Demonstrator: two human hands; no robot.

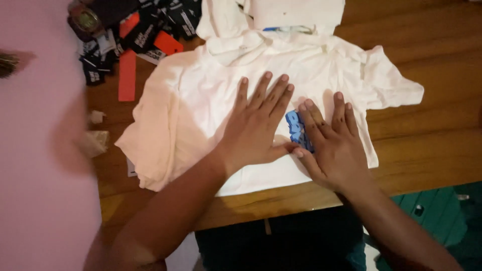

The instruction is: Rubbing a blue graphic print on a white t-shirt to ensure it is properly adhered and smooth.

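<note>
A white T-shirt (pixel 201 95) lies spread flat on a wooden table (pixel 432 130). My left hand (pixel 258 125) rests palm down on its middle, fingers spread and pointing away from me. My right hand (pixel 334 145) lies flat just beside it, fingers covering part of a small blue printed patch (pixel 292 125) on the shirt. The two thumbs almost touch. Neither hand grips anything.
More white garments (pixel 281 15) lie folded at the far edge. Black tags (pixel 150 25) and orange-red strips (pixel 128 75) are piled at the far left, with crumpled paper bits (pixel 95 140) near the left edge. A blurred pink shape (pixel 35 150) fills the left side.
</note>
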